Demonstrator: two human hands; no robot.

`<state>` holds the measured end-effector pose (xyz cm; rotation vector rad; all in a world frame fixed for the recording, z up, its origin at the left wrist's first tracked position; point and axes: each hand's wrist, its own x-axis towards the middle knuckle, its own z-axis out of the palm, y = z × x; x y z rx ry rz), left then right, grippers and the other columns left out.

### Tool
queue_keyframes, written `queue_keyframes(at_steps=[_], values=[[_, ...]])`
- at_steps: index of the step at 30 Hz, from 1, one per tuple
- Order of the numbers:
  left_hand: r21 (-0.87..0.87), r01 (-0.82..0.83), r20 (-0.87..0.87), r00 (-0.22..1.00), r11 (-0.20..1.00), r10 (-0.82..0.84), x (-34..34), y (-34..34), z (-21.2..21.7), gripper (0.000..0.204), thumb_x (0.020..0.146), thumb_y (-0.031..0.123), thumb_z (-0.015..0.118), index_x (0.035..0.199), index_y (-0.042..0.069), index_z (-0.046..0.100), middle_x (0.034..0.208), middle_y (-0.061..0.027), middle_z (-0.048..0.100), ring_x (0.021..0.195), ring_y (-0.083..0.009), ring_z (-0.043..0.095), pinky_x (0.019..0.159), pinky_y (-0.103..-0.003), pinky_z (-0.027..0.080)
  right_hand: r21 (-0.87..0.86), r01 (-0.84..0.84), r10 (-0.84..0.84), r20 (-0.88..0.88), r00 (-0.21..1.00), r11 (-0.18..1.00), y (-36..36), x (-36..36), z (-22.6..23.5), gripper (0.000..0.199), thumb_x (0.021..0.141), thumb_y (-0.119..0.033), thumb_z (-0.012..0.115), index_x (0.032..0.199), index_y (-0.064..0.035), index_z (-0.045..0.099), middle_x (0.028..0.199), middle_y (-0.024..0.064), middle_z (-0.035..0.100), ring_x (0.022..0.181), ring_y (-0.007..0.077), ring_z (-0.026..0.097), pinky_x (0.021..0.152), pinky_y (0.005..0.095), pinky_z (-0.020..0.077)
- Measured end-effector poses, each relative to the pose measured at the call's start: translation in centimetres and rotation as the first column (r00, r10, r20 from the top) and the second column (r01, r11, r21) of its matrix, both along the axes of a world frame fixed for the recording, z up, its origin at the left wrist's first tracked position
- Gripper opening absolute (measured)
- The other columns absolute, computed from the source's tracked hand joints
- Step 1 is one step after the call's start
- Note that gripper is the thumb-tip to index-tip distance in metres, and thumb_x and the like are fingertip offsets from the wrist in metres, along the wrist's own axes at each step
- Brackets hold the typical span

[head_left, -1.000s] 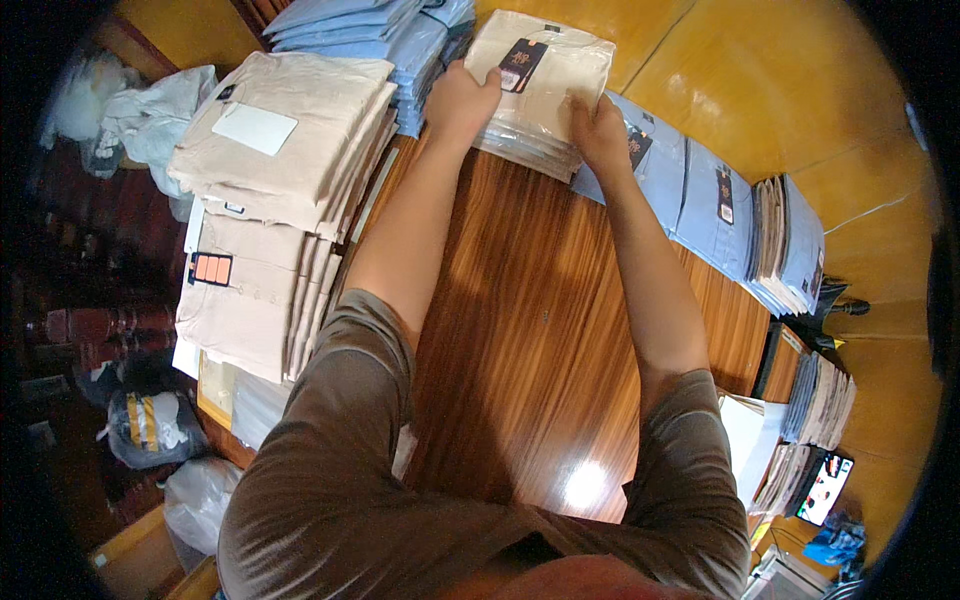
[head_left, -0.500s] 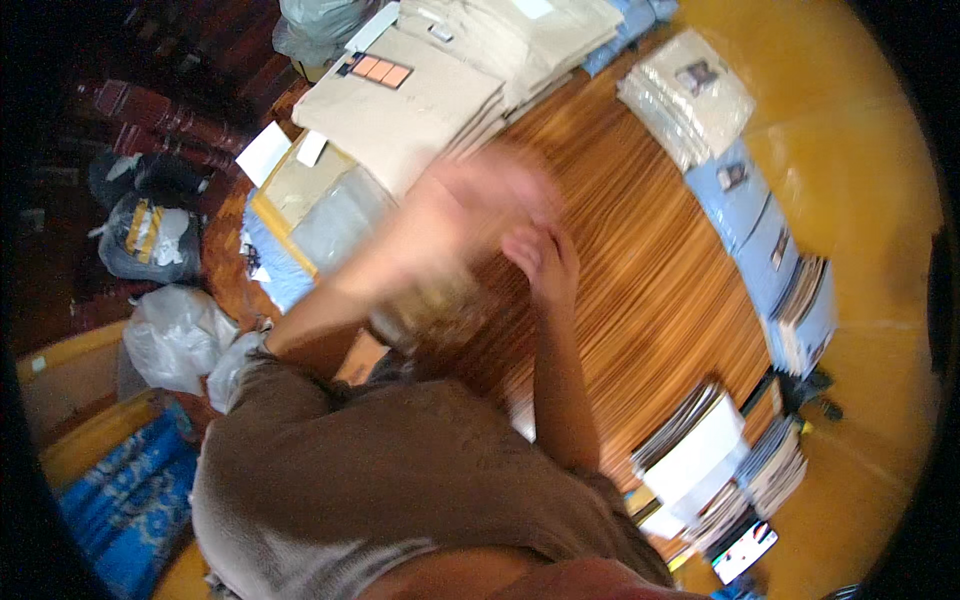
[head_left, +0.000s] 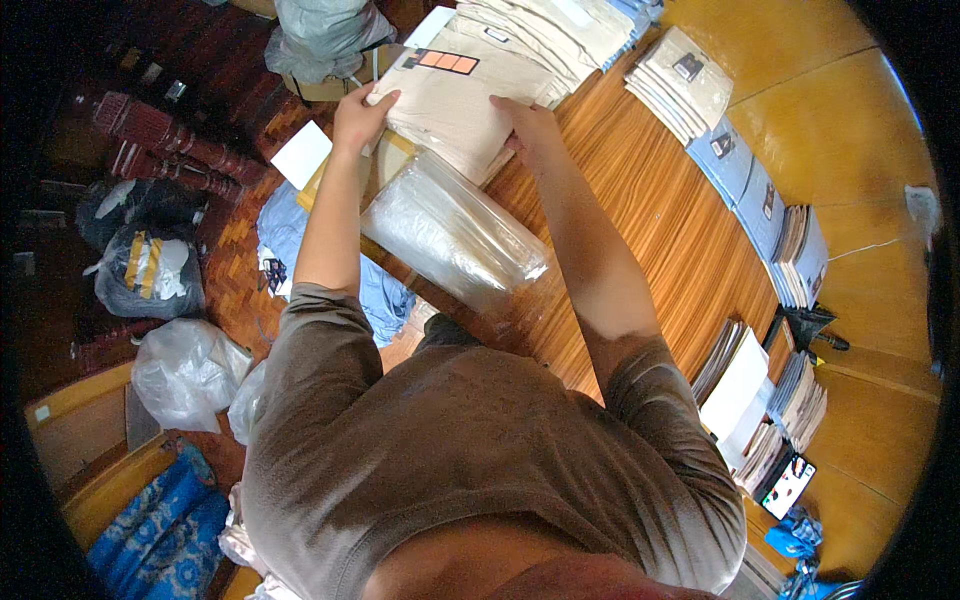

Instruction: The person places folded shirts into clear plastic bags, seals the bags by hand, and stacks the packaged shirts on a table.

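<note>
The long brown wooden table (head_left: 650, 230) ran far to near on the right, with a dark wooden floor (head_left: 230, 270) to its left. A soft, flat, beige folded cloth pack (head_left: 450, 110) lay at its far left edge. The left hand (head_left: 358, 112) and right hand (head_left: 530, 130) gripped its sides. A shiny clear plastic bag (head_left: 450, 235) lay just nearer.

Looks like a clothing shop or stockroom: stacks of folded packaged garments (head_left: 690, 90) along the wooden table (head_left: 650, 230), filled plastic bags (head_left: 185, 370) beside that table
</note>
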<state>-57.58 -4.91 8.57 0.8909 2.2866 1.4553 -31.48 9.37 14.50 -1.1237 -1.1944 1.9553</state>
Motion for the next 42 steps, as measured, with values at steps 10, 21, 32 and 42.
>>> queue_keyframes(at_steps=[10,21,32,42], values=[[0.428,-0.178,0.903,0.05,0.886,-0.426,23.7,-2.5,3.1,0.032,0.109,0.018,0.044,0.132,0.001,0.058,0.127,-0.0166,0.065,0.118,-0.0282,0.063,0.106,-0.043,0.052,0.083,0.008,-0.036,0.334,0.942,0.997,-2.2,-1.0,2.6,0.051,0.077,-0.017,0.092,0.114,0.0095,0.069,0.097,0.0182,0.073,0.078,0.029,0.071,0.06,0.045,0.0551],[0.679,-0.66,0.507,0.105,0.321,-0.855,25.3,6.7,3.2,0.07,0.106,0.06,0.036,0.152,0.011,0.05,0.151,-0.013,0.056,0.14,-0.0351,0.051,0.115,-0.06,0.043,0.145,0.069,-0.081,0.078,0.994,0.987,0.2,9.1,-0.2,0.05,0.079,-0.015,0.091,0.116,0.0118,0.07,0.106,0.0203,0.077,0.089,0.0277,0.075,0.077,0.039,0.0612],[0.72,-0.492,0.295,-0.422,0.489,-0.858,41.4,-0.9,-4.0,0.079,0.099,0.064,0.036,0.148,0.005,0.055,0.15,-0.02,0.058,0.138,-0.0395,0.054,0.121,-0.053,0.039,0.033,0.225,-0.228,0.13,0.965,0.974,-10.6,39.4,-1.6,0.059,0.089,-0.015,0.086,0.136,0.0083,0.059,0.13,0.0188,0.071,0.117,0.0254,0.069,0.1,0.0371,0.0556],[0.482,0.066,0.876,-0.016,0.874,-0.482,50.7,-7.4,-4.3,0.063,0.108,0.05,0.047,0.149,0.003,0.049,0.148,-0.0168,0.06,0.136,-0.032,0.056,0.118,-0.048,0.042,0.063,-0.009,-0.018,0.418,0.908,0.998,-13.4,55.1,-7.8,0.056,0.086,-0.019,0.089,0.13,0.0043,0.066,0.122,0.0114,0.074,0.109,0.02,0.069,0.1,0.0347,0.0529]])
